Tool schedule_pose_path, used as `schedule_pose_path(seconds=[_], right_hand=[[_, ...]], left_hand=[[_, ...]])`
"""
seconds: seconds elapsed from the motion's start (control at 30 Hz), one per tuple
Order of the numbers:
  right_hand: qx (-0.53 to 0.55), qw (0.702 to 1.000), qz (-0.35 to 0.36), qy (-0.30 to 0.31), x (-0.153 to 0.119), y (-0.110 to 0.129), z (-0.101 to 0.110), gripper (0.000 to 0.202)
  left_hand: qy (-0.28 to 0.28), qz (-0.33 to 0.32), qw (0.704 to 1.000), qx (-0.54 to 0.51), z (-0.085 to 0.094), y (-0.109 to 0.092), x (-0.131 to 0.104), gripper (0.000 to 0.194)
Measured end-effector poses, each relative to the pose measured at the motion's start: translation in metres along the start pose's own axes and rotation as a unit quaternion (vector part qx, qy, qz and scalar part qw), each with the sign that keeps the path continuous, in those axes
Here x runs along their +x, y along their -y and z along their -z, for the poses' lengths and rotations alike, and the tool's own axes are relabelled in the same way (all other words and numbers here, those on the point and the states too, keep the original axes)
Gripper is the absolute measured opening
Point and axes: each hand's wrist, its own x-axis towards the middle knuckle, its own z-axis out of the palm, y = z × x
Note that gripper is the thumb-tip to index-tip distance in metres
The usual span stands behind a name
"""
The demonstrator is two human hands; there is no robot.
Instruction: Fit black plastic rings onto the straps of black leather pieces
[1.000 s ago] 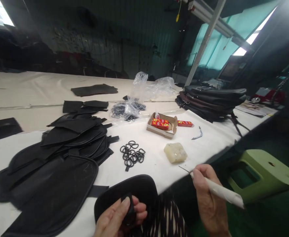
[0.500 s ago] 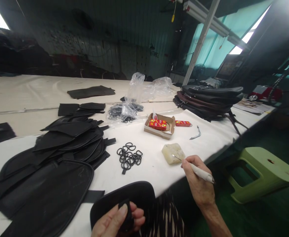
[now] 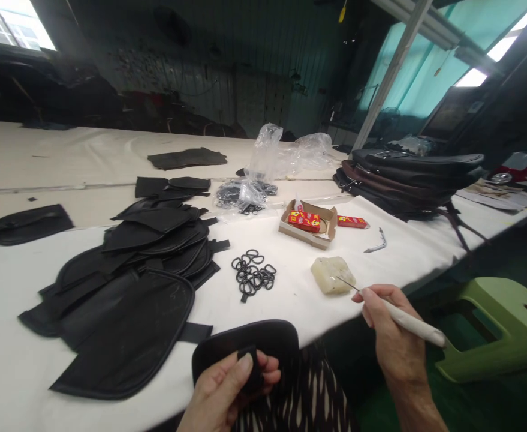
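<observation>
My right hand [image 3: 395, 330] is closed around the pale handle of an awl [image 3: 413, 324]. Its thin metal tip reaches to a yellowish block of wax [image 3: 331, 273], seemingly touching its surface. With thumb and fingers my left hand [image 3: 234, 387] pinches a short black strap [image 3: 250, 369] on a rounded black bag panel [image 3: 285, 339]. That panel rests at the table's front edge, over my lap, and its lower part is hidden. Between the hands and farther back lies a loose heap of black D-rings [image 3: 254, 276].
Stacked black panels [image 3: 128, 336] with strap ends cover the table's left. Behind the wax are a cardboard box [image 3: 308, 237] with red packets and a bent metal piece [image 3: 377, 241]. Black bags [image 3: 416, 183] are piled back right; a green stool [image 3: 506, 324] stands beside the table.
The whole view has shifted, so the table's things appear farther right. My left hand keeps its pinch on the strap, and the awl's tip stays at the wax.
</observation>
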Motion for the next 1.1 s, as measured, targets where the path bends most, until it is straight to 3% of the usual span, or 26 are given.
schedule_pose_path(seconds=[0.07, 0.17, 0.37, 0.5, 0.73, 1.1], right_hand=[[0.115, 0.993, -0.019, 0.017, -0.006, 0.004, 0.004, 0.019], [0.246, 0.959, -0.099, 0.099, -0.021, 0.012, 0.007, 0.014], [0.275, 0.904, -0.207, 0.254, -0.066, 0.034, -0.009, 0.018], [0.289, 0.887, -0.260, 0.249, -0.083, 0.043, -0.025, 0.020], [0.259, 0.886, -0.222, 0.314, -0.081, 0.029, -0.029, 0.020], [0.238, 0.885, -0.231, 0.328, -0.086, 0.029, -0.035, 0.024]], left_hand=[[0.022, -0.011, 1.000, 0.003, 0.000, 0.000, -0.004, 0.030], [0.051, -0.023, 0.998, 0.009, 0.000, 0.000, -0.010, 0.030], [0.094, -0.034, 0.995, -0.002, 0.004, 0.001, -0.011, 0.028], [0.119, -0.032, 0.992, -0.015, 0.007, 0.000, -0.010, 0.027], [0.125, -0.029, 0.991, -0.024, 0.009, 0.000, -0.010, 0.026], [0.150, -0.041, 0.987, -0.034, 0.005, -0.004, -0.011, 0.028]])
